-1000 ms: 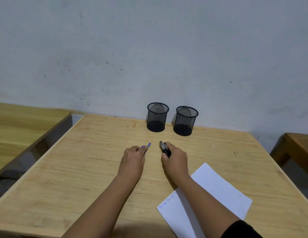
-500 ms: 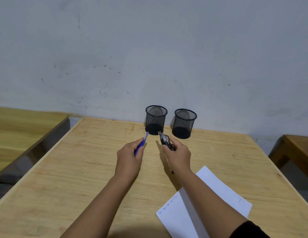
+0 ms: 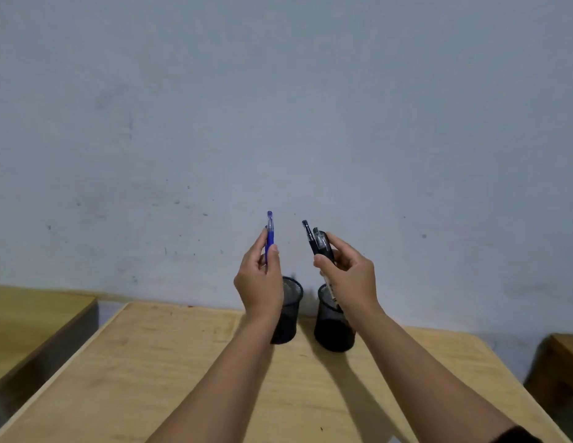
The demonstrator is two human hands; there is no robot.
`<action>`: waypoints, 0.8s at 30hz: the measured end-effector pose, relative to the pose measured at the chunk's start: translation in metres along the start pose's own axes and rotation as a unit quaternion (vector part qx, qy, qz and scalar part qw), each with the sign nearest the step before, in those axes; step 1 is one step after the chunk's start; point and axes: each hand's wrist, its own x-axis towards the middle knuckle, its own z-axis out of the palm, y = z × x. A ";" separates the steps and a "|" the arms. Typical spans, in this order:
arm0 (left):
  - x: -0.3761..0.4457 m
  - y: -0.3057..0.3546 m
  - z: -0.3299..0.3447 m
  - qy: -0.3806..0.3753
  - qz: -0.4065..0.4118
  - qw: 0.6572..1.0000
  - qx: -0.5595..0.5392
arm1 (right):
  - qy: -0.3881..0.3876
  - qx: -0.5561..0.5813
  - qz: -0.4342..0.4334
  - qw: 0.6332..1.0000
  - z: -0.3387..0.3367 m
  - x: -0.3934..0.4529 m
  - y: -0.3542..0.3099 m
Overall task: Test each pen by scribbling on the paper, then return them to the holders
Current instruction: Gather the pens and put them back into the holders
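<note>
Pale grey wall (image 3: 278, 107), scuffed and speckled with small dark marks, fills most of the view, and a light wooden desk (image 3: 151, 378) runs up to it at the bottom. Two black wire-mesh holders stand side by side at the far edge of the desk, close to the wall and just apart from each other. The left holder (image 3: 290, 311) is partly covered by the left wrist; the right holder (image 3: 330, 327) is partly covered by the right hand. What lies inside either holder cannot be made out through the dark mesh.

The left hand (image 3: 259, 282) is raised above the left holder, thumb and fingers pinched on a blue pen (image 3: 269, 236) held nearly upright, its clear top end pointing up. The right hand (image 3: 349, 276) is raised above the right holder and closed on a bunch of black pens (image 3: 317, 241), tilted with their tops leaning left. Their lower ends show below the hand, just over the right holder's rim. One black barrel carries small pale print, too blurred to read.

Other wooden furniture edges in at the far left (image 3: 29, 318) and far right (image 3: 563, 353). A dark sleeve (image 3: 515, 436) shows at the right forearm.
</note>
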 end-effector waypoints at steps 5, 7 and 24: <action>0.028 -0.019 0.027 0.064 0.019 0.997 -0.025 | -0.020 0.028 -0.021 0.999 0.007 0.036 0.016; 0.034 -0.029 0.033 0.078 0.024 0.996 -0.028 | -0.026 0.023 -0.022 0.999 0.009 0.044 0.026; 0.035 -0.055 0.037 0.026 0.011 0.999 0.032 | -0.060 -0.106 -0.011 0.992 -0.003 0.051 0.067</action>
